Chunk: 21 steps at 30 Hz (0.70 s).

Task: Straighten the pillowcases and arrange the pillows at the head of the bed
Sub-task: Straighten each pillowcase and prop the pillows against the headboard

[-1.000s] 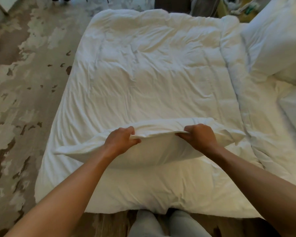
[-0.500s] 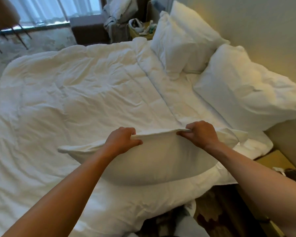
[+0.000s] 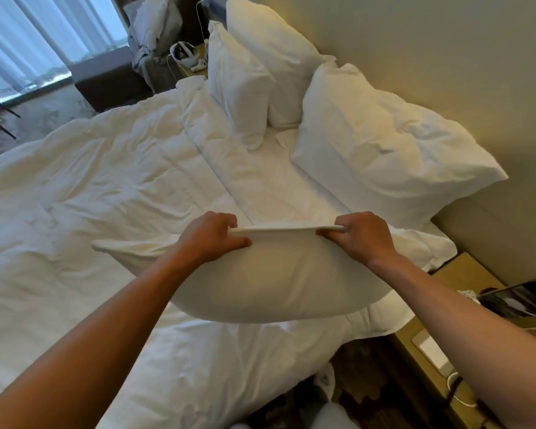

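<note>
A white pillow (image 3: 273, 280) hangs in the air over the near right part of the bed (image 3: 84, 193). My left hand (image 3: 212, 238) and my right hand (image 3: 364, 238) each pinch its upper seam, stretching the edge taut between them. Three other white pillows stand at the head of the bed against the wall: a large crumpled one (image 3: 381, 150) nearest, a tall one (image 3: 273, 54) behind it, and a smaller upright one (image 3: 239, 82) leaning in front of that.
A wooden nightstand (image 3: 440, 348) with a white card, cables and a dark device sits at the right, beside the bed. A far bedside table (image 3: 189, 60) holds a headset. A dark bench and curtains lie beyond the bed's far side.
The view has swung right and up from the foot of the bed toward its head. The pillow has risen off the duvet, and my hands keep the same grip on its seam.
</note>
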Available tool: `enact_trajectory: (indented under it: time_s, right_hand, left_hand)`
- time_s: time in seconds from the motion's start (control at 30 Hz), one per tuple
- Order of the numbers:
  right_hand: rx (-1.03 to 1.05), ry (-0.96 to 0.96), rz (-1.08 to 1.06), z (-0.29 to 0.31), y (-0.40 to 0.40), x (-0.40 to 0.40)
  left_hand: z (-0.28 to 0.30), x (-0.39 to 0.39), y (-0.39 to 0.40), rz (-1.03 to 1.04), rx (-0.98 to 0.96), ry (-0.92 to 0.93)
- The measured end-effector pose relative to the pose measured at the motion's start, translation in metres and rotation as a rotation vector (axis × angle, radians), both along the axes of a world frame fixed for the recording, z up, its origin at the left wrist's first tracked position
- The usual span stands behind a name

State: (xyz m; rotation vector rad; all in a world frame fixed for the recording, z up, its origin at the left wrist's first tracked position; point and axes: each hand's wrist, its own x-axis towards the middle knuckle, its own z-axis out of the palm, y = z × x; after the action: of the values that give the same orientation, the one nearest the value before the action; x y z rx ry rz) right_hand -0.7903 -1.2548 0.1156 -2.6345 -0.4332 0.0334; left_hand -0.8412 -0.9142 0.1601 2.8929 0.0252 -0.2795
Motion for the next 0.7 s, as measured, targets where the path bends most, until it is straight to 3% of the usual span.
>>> enact_trajectory:
  time_s: [0.3,0.57,0.7]
  right_hand:
    - [0.114,-0.087,0.02,0.038,0.002,0.052]
    - [0.073,-0.218,0.051,0.105,0.035,0.091]
    - [0.046,-0.182,-0.005,0.12,0.039,0.098]
  left_hand:
    - [0.066,0.045,-0.002,0.009,0.1,-0.059]
    - [0.098,0.07,0.035,0.007,0.029,-0.199]
    - [0.09,0.091,0.042,-0.035,-0.014,-0.256]
